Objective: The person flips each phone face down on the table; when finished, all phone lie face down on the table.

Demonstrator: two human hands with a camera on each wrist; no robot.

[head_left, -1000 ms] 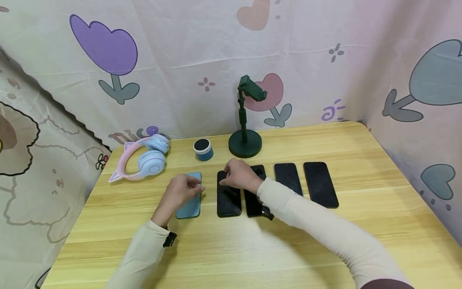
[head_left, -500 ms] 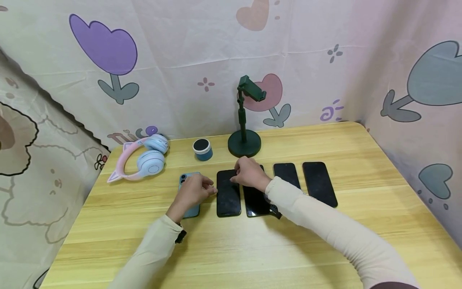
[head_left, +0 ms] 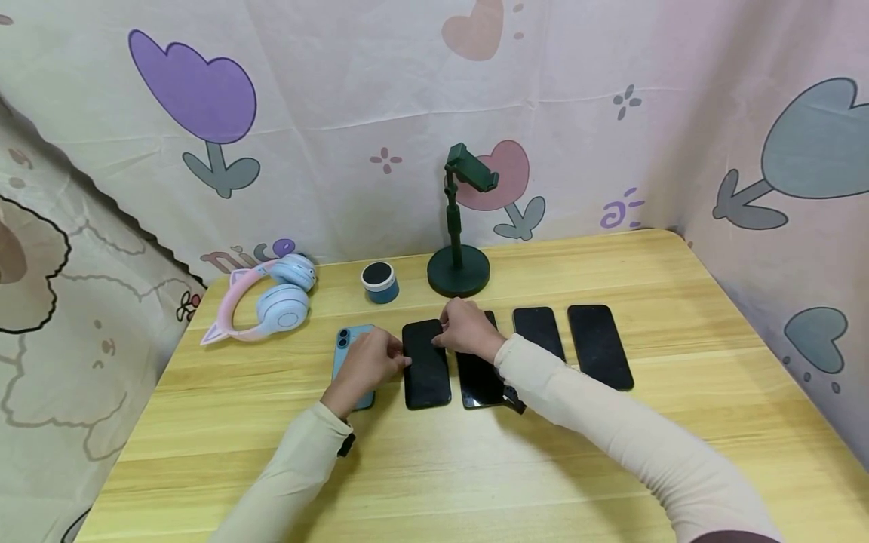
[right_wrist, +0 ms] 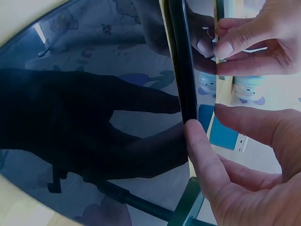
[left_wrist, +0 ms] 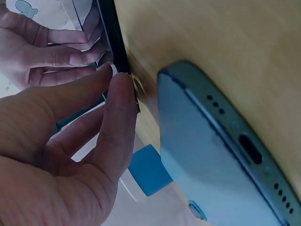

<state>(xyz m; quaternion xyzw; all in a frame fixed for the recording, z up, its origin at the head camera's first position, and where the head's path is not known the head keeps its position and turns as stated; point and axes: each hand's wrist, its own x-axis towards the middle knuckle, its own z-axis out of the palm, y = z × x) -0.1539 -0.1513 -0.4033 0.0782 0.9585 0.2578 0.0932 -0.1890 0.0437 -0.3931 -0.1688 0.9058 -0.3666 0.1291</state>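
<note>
A row of smartphones lies on the wooden table. Second from the left is a black smartphone [head_left: 426, 381], screen up, with a hand at either side. My left hand [head_left: 373, 362] pinches its left edge between thumb and fingertips, as the left wrist view shows. At its upper right edge my right hand [head_left: 470, 330] grips with the index finger along the side and the thumb over the glass. A light blue smartphone [left_wrist: 211, 141] lies camera side up beneath my left forearm and hand. Under my right hand, another black smartphone [head_left: 480, 386] is partly covered.
Two more dark smartphones, one [head_left: 539, 332] beside the other [head_left: 600, 347], lie to the right. Behind the row stand a dark green phone stand [head_left: 458, 271] and a small blue-and-white round container-like object [head_left: 380, 285]. Cat-ear headphones [head_left: 281, 308] lie back left.
My left hand has moved right from over the blue smartphone to the black one's edge. My right hand shifted right to its other edge. The black smartphone has slid slightly left.
</note>
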